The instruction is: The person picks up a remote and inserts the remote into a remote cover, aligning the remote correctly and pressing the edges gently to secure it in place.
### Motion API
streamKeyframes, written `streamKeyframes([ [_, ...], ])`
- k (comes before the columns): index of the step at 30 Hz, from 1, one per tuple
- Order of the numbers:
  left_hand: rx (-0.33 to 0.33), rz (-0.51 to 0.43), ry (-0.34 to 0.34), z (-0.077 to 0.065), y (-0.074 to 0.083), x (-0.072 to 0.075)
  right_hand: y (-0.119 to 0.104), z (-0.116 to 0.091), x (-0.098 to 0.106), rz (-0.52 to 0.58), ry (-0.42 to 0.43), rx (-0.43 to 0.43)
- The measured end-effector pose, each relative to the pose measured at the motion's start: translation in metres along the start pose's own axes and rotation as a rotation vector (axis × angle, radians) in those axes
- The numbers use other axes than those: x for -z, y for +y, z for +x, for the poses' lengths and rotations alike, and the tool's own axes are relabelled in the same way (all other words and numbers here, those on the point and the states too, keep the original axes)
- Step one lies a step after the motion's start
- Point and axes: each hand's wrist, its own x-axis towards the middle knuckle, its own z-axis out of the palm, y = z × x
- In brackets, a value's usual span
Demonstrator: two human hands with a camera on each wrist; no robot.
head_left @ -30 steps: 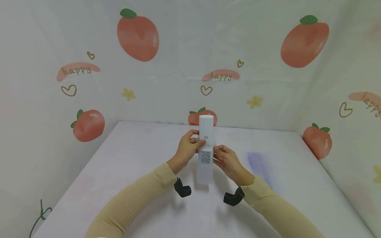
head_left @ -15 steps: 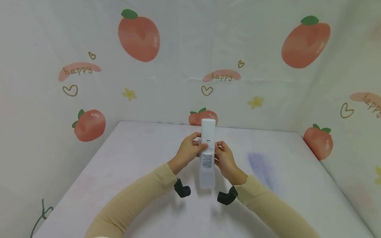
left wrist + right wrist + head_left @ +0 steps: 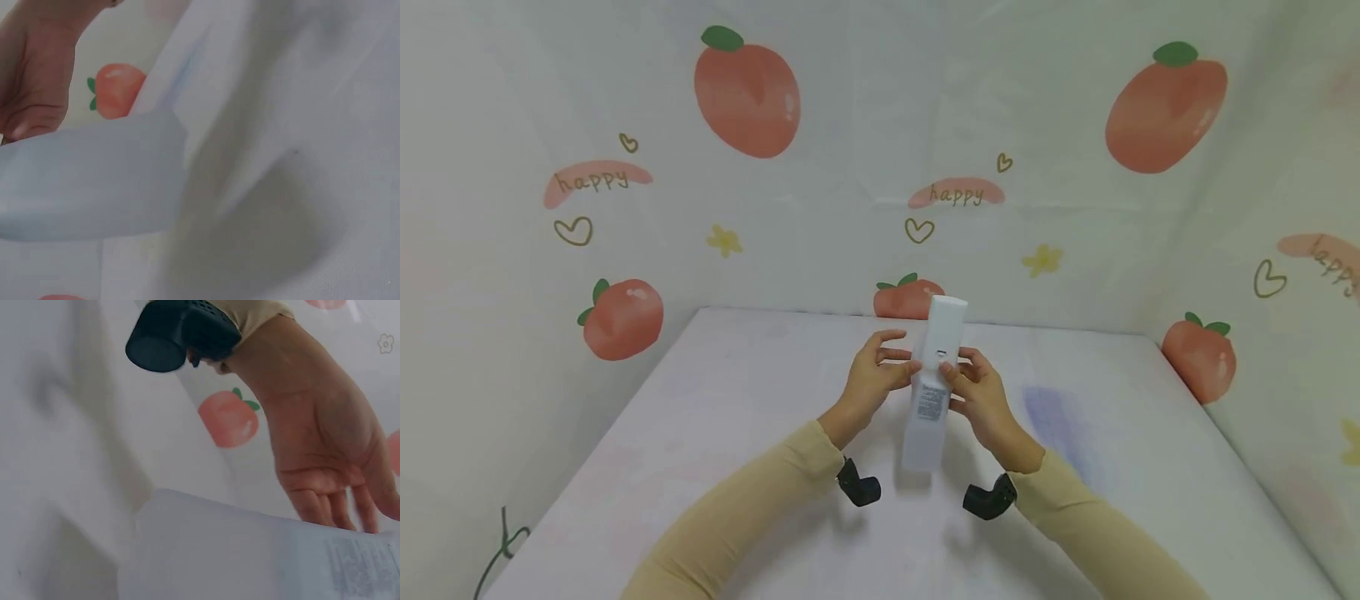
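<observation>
A tall white plastic device (image 3: 945, 329) with a small dark slot, a printed label and a translucent lower end stands near the middle of the head view, its top tilted to the right. My right hand (image 3: 988, 408) grips it from the right, thumb across its front and fingers behind. My left hand (image 3: 868, 379) is at its left edge: the thumb tip lies against or just beside it, and the fingers are extended. In the right wrist view the left hand (image 3: 319, 437) reaches down to the labelled side. The left wrist view has the right hand (image 3: 37, 69) beside the device's pale body (image 3: 94, 178).
The device's lower end hangs over a white table (image 3: 760, 433), with soft shadows below. A bluish stain (image 3: 1056, 425) marks the cloth on the right. Behind hangs a white curtain (image 3: 850, 125) printed with red fruit. A black wrist camera (image 3: 988, 497) sits under each sleeve.
The device has tilted, its top swinging right. My right thumb has come onto its front from the side, while my left thumb has slid off the front to the left edge.
</observation>
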Motion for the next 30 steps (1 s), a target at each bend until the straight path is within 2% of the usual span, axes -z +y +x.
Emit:
streamKeyframes([
  [5, 0.030, -0.032, 0.022, -0.003, -0.007, -0.005, 0.000, 0.002, 0.004, 0.005, 0.056, 0.000],
  [8, 0.026, -0.029, 0.034, -0.004, -0.007, -0.009, 0.001, 0.001, 0.004, -0.025, 0.050, 0.007],
  [11, 0.050, -0.030, 0.055, -0.001, -0.007, -0.010, 0.001, -0.003, 0.003, -0.065, 0.035, 0.029],
  [18, 0.236, -0.035, 0.058, 0.008, -0.002, -0.004, 0.001, -0.011, -0.007, -0.125, 0.006, 0.059],
  [22, 0.286, -0.063, 0.022, 0.009, 0.000, -0.003, 0.002, -0.010, -0.005, -0.126, 0.011, 0.033],
  [26, 0.258, -0.113, 0.011, 0.007, -0.004, -0.004, 0.004, -0.007, 0.000, -0.126, -0.002, -0.009],
  [30, 0.162, -0.073, -0.051, 0.006, -0.007, -0.005, 0.005, -0.004, 0.006, -0.125, -0.013, -0.017],
])
